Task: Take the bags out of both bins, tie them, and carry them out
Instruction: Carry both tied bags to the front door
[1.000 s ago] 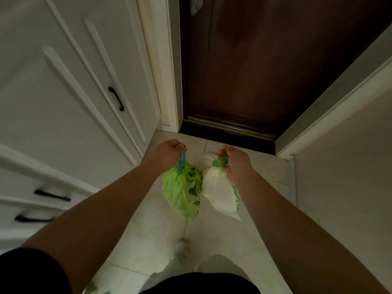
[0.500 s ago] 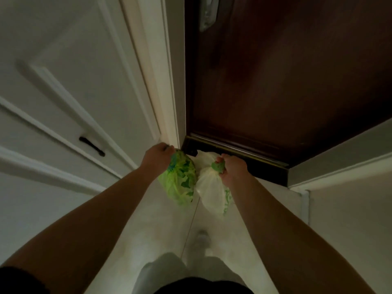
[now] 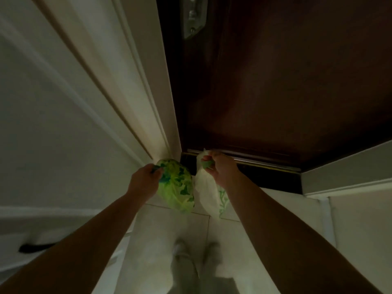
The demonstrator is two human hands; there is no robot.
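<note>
- While both arms reach toward the far end of the floor, the white cabinet front (image 3: 53,124) fills the left side, with a dark handle (image 3: 35,247) low at the near left.
- The left hand (image 3: 144,183) is fisted, fingers curled together around the gathered neck of the green bag (image 3: 177,187), which hangs off the floor just right of that hand and looks tied shut.
- The white bag (image 3: 206,194) hangs just beside the green one, their sides touching or nearly so; I cannot tell which.
- The right hand (image 3: 220,170) clamps the white bag's bunched green top, fingers closed tight over it, at the level of the door's threshold strip (image 3: 265,163).
- The dark wooden door (image 3: 275,81) stands closed at the far side, its metal latch plate (image 3: 194,18) high up, well apart from both hands.
- Judged from this, the emptying and tying look finished, and the step in hand is the carrying out.
- The next move calls for a free hand: likely both bag necks gathered into one fist, so the other can reach up to the latch and open the door.
- The grey wall (image 3: 360,219) bounds the right side, leaving a narrow passage for the bags.
</note>
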